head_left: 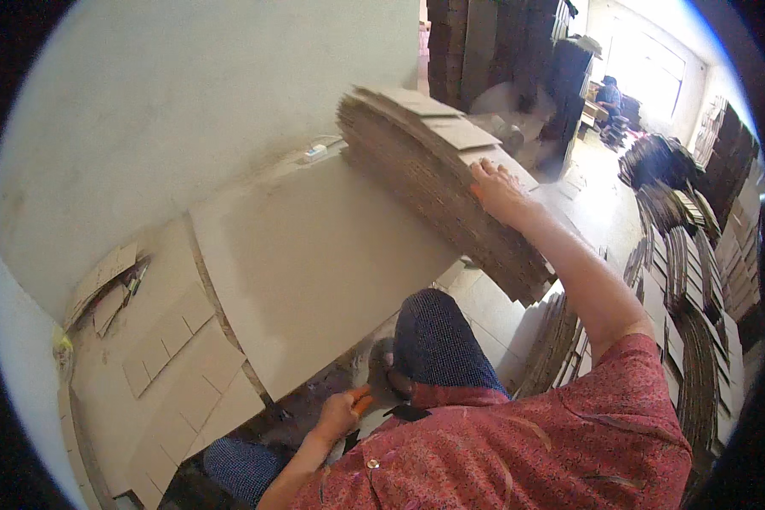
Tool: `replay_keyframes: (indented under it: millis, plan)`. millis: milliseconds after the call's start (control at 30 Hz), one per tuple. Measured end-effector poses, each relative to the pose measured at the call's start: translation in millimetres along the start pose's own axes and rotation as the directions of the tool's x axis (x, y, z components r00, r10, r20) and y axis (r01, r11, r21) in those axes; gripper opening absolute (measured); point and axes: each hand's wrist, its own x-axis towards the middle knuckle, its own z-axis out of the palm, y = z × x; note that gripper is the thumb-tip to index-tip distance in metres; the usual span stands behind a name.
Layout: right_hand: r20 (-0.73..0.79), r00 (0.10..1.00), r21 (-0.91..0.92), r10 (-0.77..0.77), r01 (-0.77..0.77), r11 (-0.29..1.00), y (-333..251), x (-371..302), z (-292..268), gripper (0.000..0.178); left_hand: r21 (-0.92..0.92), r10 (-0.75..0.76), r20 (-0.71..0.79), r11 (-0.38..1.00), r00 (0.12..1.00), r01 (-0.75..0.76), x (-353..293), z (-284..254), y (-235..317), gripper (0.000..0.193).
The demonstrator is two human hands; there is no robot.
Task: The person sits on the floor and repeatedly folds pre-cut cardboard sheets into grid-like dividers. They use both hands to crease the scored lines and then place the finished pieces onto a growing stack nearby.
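Note:
A tall stack of brown cardboard pieces (pixel 433 174) leans at the far edge of the work surface, its layered edges facing me. My right hand (pixel 499 191) rests on its top face, fingers extended over the cardboard and not closed round it. Low in front of me, beside my knee, my left hand (pixel 338 416) is closed around an orange-handled tool (pixel 363 403). The tool's working end cannot be made out. A large plain board (pixel 314 263) lies between my left hand and the stack.
Slotted cardboard sheets (pixel 174 357) lie at the left, with scraps (pixel 110 293) by the wall. A white power socket (pixel 314 153) sits at the wall's foot. Rows of stacked cardboard (pixel 693 348) line the right side. Far back, another person (pixel 609 95) sits near a bright window.

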Motion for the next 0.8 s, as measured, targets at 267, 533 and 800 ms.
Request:
replay_keyframes:
  millis: [267, 533, 800]
  plan:
    - [0.027, 0.999, 0.006, 0.018, -0.018, 1.0, 6, -11, -13, 0.053, 0.005, 0.074, -0.001, 0.997, 0.997, -0.074, -1, 7, 9, 0.033]
    - [0.018, 0.999, -0.106, 0.045, -0.043, 0.993, -38, -31, -50, 0.064, 0.042, 0.112, -0.096, 0.993, 0.989, -0.109, -9, -26, 24, 0.029]
    - [-0.064, 0.919, 0.228, -0.389, 0.393, 0.891, -122, -124, 20, 0.053, 0.267, -0.024, -0.637, 0.931, 0.77, 0.25, 2, -171, -33, 0.034]
